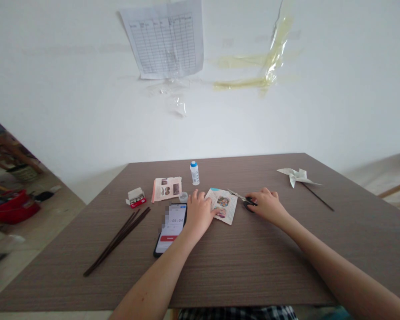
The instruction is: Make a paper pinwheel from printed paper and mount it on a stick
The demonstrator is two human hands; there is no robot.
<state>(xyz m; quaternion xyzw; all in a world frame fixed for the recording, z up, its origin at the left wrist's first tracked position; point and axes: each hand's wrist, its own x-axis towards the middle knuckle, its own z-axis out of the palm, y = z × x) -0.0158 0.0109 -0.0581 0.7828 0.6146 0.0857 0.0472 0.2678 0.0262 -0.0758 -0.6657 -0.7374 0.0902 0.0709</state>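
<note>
A small printed paper sheet (227,203) with colour pictures lies on the table in front of me. My left hand (199,208) rests over its left edge, fingers stretched out and thumb on the paper. At the sheet's right side my right hand (266,203) is closed around the black handles of a pair of scissors (250,202). The blades point left, over the paper's upper right corner; whether they touch it I cannot tell. Beside my left forearm lies a phone (174,222) with a timer on its screen.
Around the sheet are a white bottle with a blue cap (195,173), a small clear cup (183,197), another printed paper (166,189) and a small red-and-white box (136,198). Dark thin sticks (118,240) lie at left. A paper pinwheel (298,177) on a stick lies at right.
</note>
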